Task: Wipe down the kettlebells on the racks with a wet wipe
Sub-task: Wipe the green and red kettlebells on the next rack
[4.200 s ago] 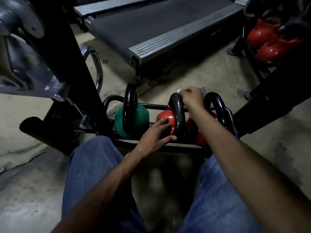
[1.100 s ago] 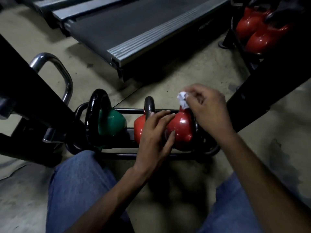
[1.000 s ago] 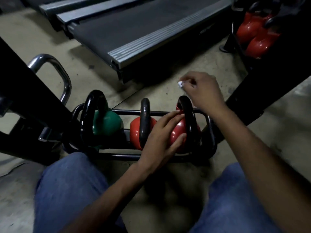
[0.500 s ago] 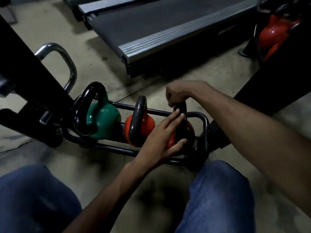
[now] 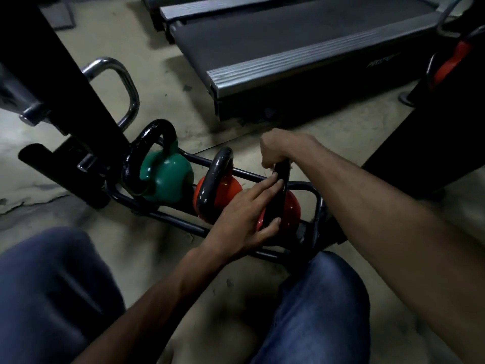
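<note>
Right red kettlebell [image 5: 292,210] seated at rack [image 5: 319,206] end. Right hand [image 5: 280,151] curled round handle [image 5: 275,206] top; wipe hidden. Left hand [image 5: 244,219] flat, fingers straight, steadying it. Heavy, rigid, glossy: grip handle, not body.

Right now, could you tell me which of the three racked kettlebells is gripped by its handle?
The rightmost red kettlebell: the right hand grips its handle. The middle red kettlebell and the green kettlebell have free handles.

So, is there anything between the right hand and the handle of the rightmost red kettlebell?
Nothing visible. The right hand grips the top of that handle; the left hand rests flat against the kettlebell.
</note>
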A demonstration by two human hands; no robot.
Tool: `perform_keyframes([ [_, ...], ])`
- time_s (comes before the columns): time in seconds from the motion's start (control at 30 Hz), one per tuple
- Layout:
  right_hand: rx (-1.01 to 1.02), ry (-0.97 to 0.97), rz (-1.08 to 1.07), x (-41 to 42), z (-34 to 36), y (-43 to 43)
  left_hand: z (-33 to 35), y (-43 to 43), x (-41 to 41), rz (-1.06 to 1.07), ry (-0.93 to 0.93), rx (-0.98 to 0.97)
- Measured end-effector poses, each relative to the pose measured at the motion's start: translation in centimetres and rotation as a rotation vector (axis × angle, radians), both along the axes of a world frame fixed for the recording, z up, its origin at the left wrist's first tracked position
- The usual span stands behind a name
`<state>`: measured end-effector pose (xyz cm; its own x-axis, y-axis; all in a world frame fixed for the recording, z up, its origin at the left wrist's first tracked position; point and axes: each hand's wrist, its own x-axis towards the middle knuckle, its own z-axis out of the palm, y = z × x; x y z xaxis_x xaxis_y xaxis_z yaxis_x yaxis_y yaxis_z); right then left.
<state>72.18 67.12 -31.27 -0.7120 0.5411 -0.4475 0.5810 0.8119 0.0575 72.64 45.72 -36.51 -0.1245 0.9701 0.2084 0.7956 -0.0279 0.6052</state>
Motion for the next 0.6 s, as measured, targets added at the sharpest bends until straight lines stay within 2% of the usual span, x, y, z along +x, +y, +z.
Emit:
perform_keyframes([
  [0.17,-0.206,0.237,-0.358,2.3,-0.5,1.5,-0.6,0.2,-0.3,-0.024,-0.007,0.015],
  [0.4,-0.589,0.951,-1.148,8.0,-3.6,-1.3,-0.6,0.1,-0.7,-0.060,-0.050,0.009],
  [0.6,-0.790,1.385,-1.526,8.9,-4.9,-6.5,-0.9,0.1,-1.1,-0.109,-0.047,0.035],
])
